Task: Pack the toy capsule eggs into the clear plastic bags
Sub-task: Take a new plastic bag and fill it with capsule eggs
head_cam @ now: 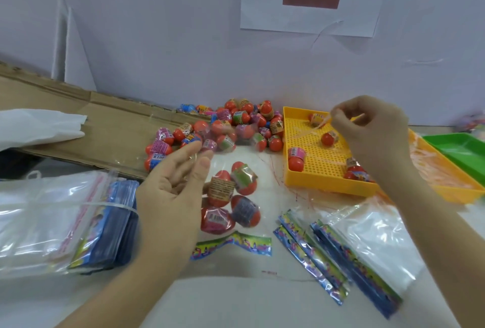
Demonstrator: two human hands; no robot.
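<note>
A clear plastic bag (258,183) with a colourful header card lies at the table's centre and holds several red toy capsule eggs (236,196). My left hand (170,191) hovers at the bag's left side, palm turned up and fingers relaxed, gripping nothing. A loose pile of capsule eggs (225,128) lies behind it against the wall. Over the yellow tray (315,183), my right hand (372,128) is raised and pinches a thin orange strip (319,124) that trails down to the left.
A bundle of empty bags (52,222) lies at the left, and more empty bags (354,243) fan out at the right. The yellow tray holds several eggs and discarded strips. A green tray (462,149) sits far right. Flattened cardboard (91,123) lies at the back left.
</note>
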